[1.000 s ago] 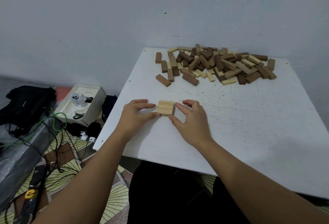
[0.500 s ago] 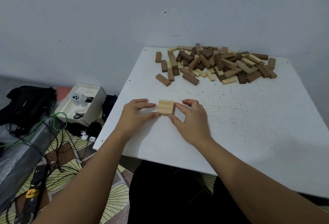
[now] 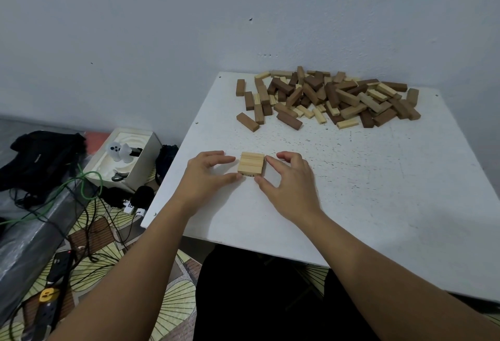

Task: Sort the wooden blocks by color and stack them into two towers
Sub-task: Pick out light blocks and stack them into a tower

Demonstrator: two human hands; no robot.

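Note:
Three light wooden blocks lie side by side as a flat square layer on the white table, near its front left. My left hand rests to their left, its thumb tip touching the near left corner and its index finger reaching toward the left edge. On the other side, my right hand touches the right edge with its index fingertip, and its thumb lies by the near right corner. A mixed pile of light and dark brown blocks is spread along the table's far edge.
The wall rises directly behind the pile. A single dark block lies nearest the layer. On the floor to the left are an open white box, black bags, cables and a power strip.

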